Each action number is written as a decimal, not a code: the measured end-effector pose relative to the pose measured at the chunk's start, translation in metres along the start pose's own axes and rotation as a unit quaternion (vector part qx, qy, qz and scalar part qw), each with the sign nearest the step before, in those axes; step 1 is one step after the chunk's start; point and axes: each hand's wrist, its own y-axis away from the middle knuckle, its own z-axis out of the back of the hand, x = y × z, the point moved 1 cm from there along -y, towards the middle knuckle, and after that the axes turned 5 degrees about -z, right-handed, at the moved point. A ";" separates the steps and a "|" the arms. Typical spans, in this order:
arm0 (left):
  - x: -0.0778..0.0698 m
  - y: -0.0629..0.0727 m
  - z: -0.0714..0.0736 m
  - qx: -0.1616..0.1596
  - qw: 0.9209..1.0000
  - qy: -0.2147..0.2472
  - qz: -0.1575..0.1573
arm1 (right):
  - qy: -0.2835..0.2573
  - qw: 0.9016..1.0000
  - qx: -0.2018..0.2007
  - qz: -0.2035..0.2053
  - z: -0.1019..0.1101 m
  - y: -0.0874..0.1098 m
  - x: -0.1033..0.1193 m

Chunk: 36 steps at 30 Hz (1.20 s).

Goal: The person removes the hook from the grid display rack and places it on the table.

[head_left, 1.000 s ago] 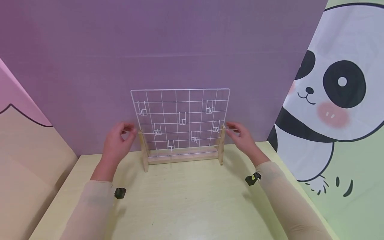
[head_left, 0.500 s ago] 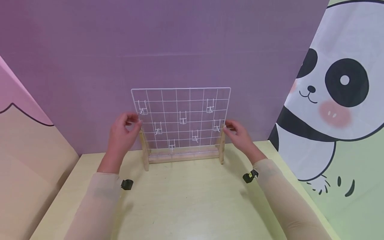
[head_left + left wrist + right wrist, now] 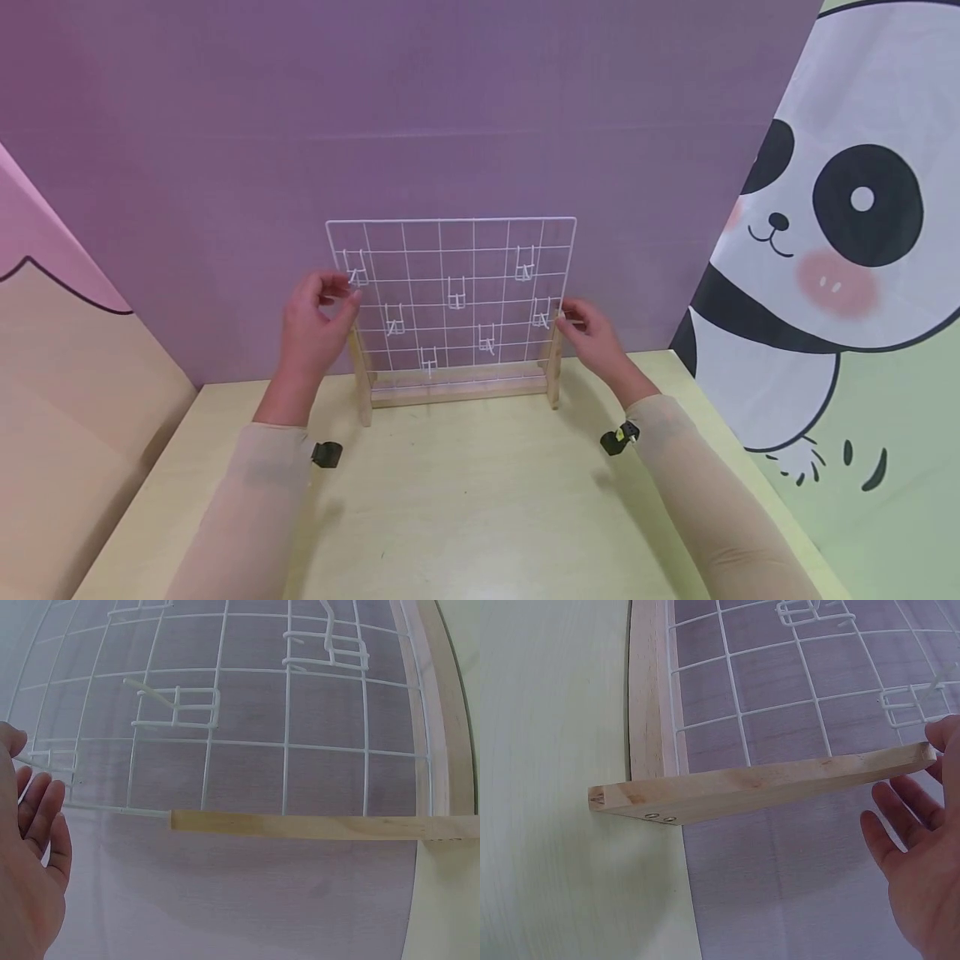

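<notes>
A white wire grid display rack [image 3: 459, 236] stands at the back of the table, its panel held between two wooden posts [image 3: 553, 362]. Several white wire hooks [image 3: 457, 300] hang on the panel. At its left edge, above the post, is my left hand [image 3: 309, 333], thumb tip overlapping the wire and loosely curved fingers spread behind. In the left wrist view the hand [image 3: 34, 855] shows a gap between thumb and fingers. My right hand [image 3: 592, 337] pinches the rack at the right post's top, thumb in front; its other fingers [image 3: 891, 814] curve along the outer side.
The pale wooden table [image 3: 450, 500] extends in front of the rack. A purple backdrop [image 3: 450, 108] rises close behind it. At right is a panda-printed cloth [image 3: 825, 217], at left a pink and beige one [image 3: 67, 417]. Black wrist cameras [image 3: 326, 454] hang below both sleeves.
Both hands have moved inward to the rack's side edges. The left hand has moved right and up along the panel; the right has come onto the post's top. The rack stands almost unmoved.
</notes>
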 end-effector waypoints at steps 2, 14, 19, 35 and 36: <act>-0.001 0.000 0.000 -0.004 1.000 -0.001 0.001 | -0.006 1.000 0.001 0.001 -0.001 -0.001 -0.001; -0.005 -0.004 -0.005 -0.049 0.998 -0.003 -0.046 | -0.022 0.999 0.004 -0.033 0.001 0.000 -0.004; -0.004 -0.004 -0.006 -0.059 0.996 -0.023 -0.068 | -0.023 0.999 0.008 -0.035 0.001 -0.002 -0.004; -0.011 -0.014 -0.005 -0.116 0.986 -0.034 -0.116 | -0.065 0.997 0.009 -0.050 0.000 -0.001 -0.007; -0.012 -0.014 -0.005 -0.118 0.985 -0.034 -0.120 | -0.069 0.996 0.009 -0.052 0.000 -0.001 -0.007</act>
